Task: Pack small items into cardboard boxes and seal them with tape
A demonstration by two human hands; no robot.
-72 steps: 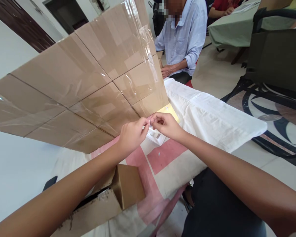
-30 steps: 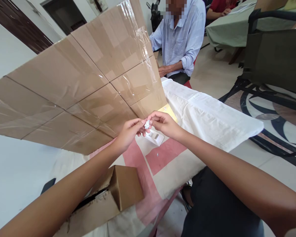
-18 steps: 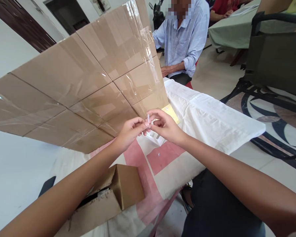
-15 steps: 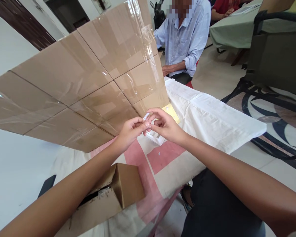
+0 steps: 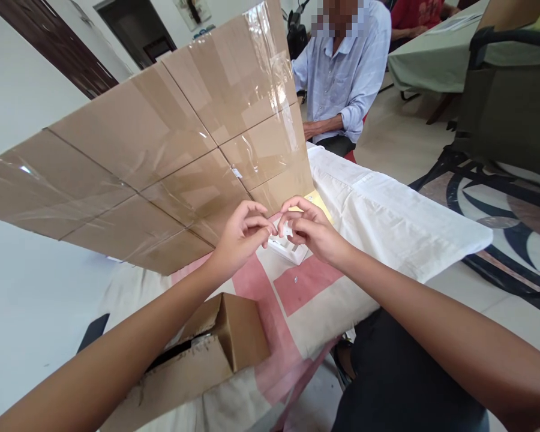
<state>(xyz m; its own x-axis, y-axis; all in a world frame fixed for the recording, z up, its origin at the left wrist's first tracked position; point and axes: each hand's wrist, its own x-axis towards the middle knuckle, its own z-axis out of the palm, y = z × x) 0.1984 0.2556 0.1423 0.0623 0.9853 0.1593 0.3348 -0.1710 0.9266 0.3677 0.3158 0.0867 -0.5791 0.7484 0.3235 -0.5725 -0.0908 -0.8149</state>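
Observation:
My left hand (image 5: pixel 246 233) is raised over the table with its fingers curled and the thumb close to the fingertips. Whatever those fingertips hold, if anything, is hidden. Close beside it, my right hand (image 5: pixel 312 231) pinches a small white piece (image 5: pixel 288 230). The fingertips of both hands nearly meet. Beneath them sits a shallow white box (image 5: pixel 293 257), partly covered by the hands. Another small white piece (image 5: pixel 236 172) shows against the cardboard panel (image 5: pixel 180 150); I cannot tell whether it touches the panel. A tiny shiny bit (image 5: pixel 296 279) lies on the red patch of the cloth.
The tall taped panel borders the table's left side. An opened cardboard box (image 5: pixel 234 336) stands near my left forearm, a dark flat object (image 5: pixel 93 332) beyond it. Yellow paper (image 5: pixel 323 206) lies behind my right hand. Across the white cloth (image 5: pixel 400 222) sits a person in a blue shirt (image 5: pixel 346 78).
My hands have moved slightly apart from where their fingertips met around a small white piece. A small white piece now shows before the panel. The whole view has shifted slightly.

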